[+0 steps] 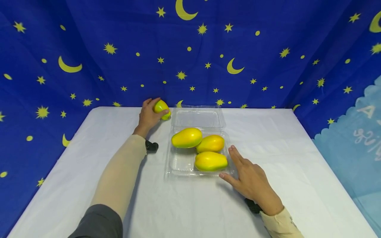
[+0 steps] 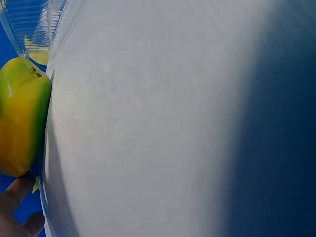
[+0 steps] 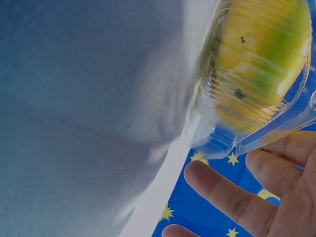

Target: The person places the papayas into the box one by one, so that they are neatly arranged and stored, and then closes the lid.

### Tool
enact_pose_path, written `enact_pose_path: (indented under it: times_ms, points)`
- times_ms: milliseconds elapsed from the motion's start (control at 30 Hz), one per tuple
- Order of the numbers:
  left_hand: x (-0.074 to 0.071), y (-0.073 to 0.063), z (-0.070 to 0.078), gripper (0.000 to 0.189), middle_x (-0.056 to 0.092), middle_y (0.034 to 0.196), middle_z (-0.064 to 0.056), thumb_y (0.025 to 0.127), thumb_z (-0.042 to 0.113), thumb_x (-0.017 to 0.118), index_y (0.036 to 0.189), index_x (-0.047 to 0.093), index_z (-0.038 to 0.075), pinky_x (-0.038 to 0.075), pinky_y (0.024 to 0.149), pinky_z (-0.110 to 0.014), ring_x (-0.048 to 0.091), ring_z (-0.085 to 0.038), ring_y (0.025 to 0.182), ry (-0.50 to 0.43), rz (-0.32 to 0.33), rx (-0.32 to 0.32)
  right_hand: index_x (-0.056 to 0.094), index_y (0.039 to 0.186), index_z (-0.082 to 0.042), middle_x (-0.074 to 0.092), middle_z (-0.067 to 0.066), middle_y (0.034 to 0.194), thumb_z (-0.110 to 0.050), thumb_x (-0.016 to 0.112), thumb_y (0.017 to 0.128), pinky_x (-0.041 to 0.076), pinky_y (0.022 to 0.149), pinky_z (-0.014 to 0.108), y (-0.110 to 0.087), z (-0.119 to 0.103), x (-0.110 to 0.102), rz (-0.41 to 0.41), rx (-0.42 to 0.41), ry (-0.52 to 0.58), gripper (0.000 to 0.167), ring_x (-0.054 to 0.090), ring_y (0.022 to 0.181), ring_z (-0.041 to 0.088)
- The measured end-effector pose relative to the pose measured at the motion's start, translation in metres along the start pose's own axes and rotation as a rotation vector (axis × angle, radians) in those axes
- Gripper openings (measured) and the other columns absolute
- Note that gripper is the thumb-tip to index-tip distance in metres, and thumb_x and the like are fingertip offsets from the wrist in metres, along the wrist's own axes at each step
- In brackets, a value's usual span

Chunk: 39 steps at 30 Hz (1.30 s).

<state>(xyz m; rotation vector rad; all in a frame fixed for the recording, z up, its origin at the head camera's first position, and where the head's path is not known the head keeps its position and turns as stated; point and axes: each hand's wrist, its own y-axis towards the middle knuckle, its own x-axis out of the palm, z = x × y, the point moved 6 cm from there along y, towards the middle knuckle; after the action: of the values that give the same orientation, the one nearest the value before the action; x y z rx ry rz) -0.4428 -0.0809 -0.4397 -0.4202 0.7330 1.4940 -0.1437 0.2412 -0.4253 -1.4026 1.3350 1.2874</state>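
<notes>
White table (image 1: 297,165); left hand (image 1: 148,116) half-hides mango (image 1: 162,108).

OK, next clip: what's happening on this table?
A person is working with yellow-green mangoes and a clear plastic clamshell box on a white table. The left hand grips one mango at the far edge, left of the open lid. The right hand rests, fingers straight, against the box's right side. Three mangoes already lie inside.

Off to the right of my right hand (image 1: 253,185), on the pale blue cloud panel (image 1: 354,138) of the backdrop, I can read a white letter "A". The white marks below it are too blurred to read.
</notes>
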Motion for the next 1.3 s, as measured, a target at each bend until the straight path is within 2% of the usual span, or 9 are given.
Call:
enact_pose_path:
  times_ms: [233, 467, 600, 800, 1100, 1300]
  points:
    - [-0.006, -0.001, -0.003, 0.075, 0.025, 0.165, -0.01, 0.085, 0.049, 0.077, 0.151, 0.046, 0.031, 0.026, 0.117, -0.061, 0.033, -0.038, 0.147, 0.011, 0.0, 0.009, 0.028, 0.159, -0.01, 0.032, 0.008, 0.163, -0.069, 0.056, 0.09, 0.058, 0.071, 0.046, 0.001, -0.002, 0.0, 0.002, -0.008, 0.001, 0.095, 0.066, 0.113, 0.036]
    - [-0.014, -0.003, -0.008, 0.071, 0.034, 0.16, -0.013, 0.084, 0.043, 0.08, 0.146, 0.052, 0.025, 0.033, 0.12, -0.049, 0.036, -0.034, 0.146, -0.058, 0.044, 0.036, 0.027, 0.159, -0.011, 0.032, 0.008, 0.164, -0.07, 0.056, 0.09, 0.058, 0.072, 0.047, 0.002, -0.002, 0.0, -0.001, -0.003, -0.003, 0.096, 0.065, 0.114, 0.035]
    - [-0.018, -0.006, -0.007, 0.069, 0.037, 0.156, -0.013, 0.083, 0.045, 0.081, 0.143, 0.054, 0.024, 0.036, 0.117, -0.049, 0.039, -0.034, 0.141, -0.05, 0.059, 0.037, 0.027, 0.159, -0.011, 0.031, 0.007, 0.164, -0.071, 0.056, 0.09, 0.058, 0.073, 0.048, 0.001, -0.002, 0.001, -0.007, -0.001, -0.002, 0.096, 0.065, 0.115, 0.035]
    - [-0.022, -0.01, -0.008, 0.068, 0.038, 0.155, -0.009, 0.081, 0.046, 0.082, 0.14, 0.056, 0.025, 0.036, 0.112, -0.054, 0.035, -0.036, 0.139, -0.02, 0.063, 0.037, 0.026, 0.159, -0.011, 0.031, 0.007, 0.164, -0.07, 0.056, 0.09, 0.057, 0.073, 0.048, 0.0, -0.001, 0.0, -0.01, 0.006, -0.007, 0.096, 0.065, 0.116, 0.035]
    - [-0.024, -0.014, -0.016, 0.064, 0.039, 0.153, -0.012, 0.082, 0.04, 0.082, 0.137, 0.056, 0.021, 0.036, 0.115, -0.052, 0.036, -0.034, 0.139, -0.125, 0.084, 0.025, 0.027, 0.159, -0.01, 0.032, 0.008, 0.164, -0.071, 0.055, 0.09, 0.057, 0.07, 0.047, 0.0, -0.001, 0.0, -0.009, 0.002, -0.01, 0.096, 0.065, 0.114, 0.035]
    - [-0.03, -0.018, -0.014, 0.064, 0.041, 0.151, -0.01, 0.081, 0.037, 0.084, 0.137, 0.055, 0.022, 0.038, 0.115, -0.049, 0.042, -0.031, 0.137, -0.162, 0.106, 0.047, 0.027, 0.159, -0.01, 0.031, 0.008, 0.164, -0.072, 0.054, 0.09, 0.057, 0.071, 0.047, 0.001, 0.0, -0.001, -0.016, 0.001, -0.009, 0.097, 0.065, 0.114, 0.035]
